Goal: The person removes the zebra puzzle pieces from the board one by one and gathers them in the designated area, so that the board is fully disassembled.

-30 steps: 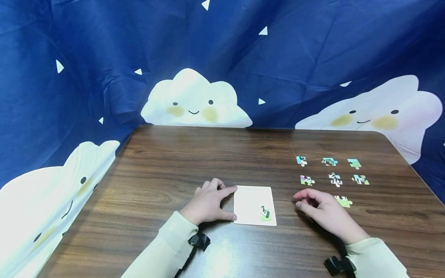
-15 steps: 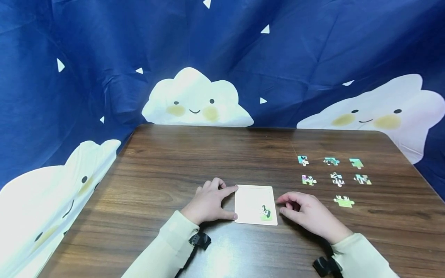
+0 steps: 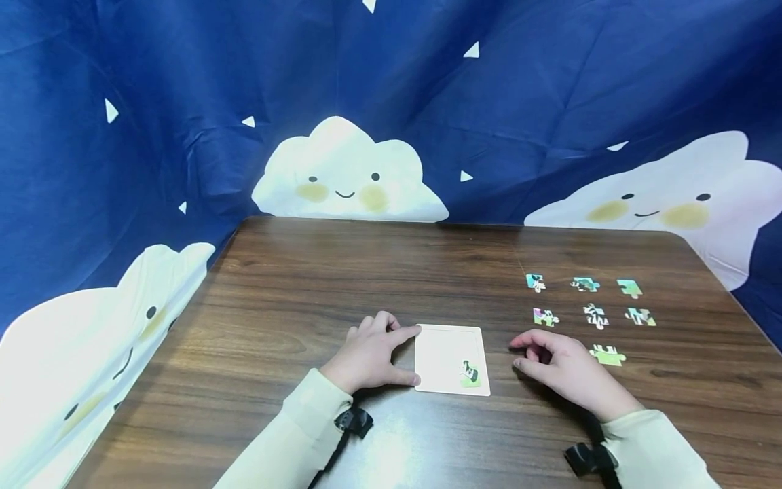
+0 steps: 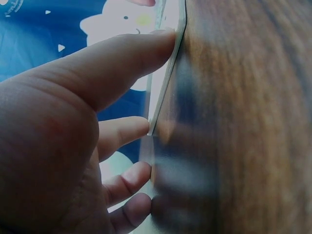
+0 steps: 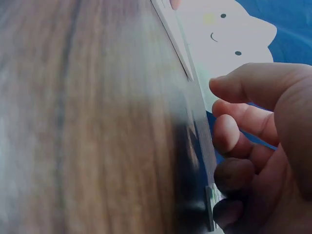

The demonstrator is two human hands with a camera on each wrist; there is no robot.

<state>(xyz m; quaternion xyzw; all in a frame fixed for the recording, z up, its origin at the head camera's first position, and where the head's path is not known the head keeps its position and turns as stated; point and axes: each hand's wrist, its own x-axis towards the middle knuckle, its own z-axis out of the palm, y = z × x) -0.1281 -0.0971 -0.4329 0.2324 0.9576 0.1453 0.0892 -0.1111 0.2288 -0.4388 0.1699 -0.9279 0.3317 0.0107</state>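
Two fingers brace board (left edge).

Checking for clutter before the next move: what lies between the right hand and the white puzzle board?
Only bare wooden table separates the right hand from the white puzzle board, as the head view shows.

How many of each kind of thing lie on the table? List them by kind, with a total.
Puzzle tray: 1, touched at its left edge by the left hand
Piece already in the tray: 1
Loose puzzle pieces to the right: 7, the nearest beside the right hand
Total: 9 things on the wooden table
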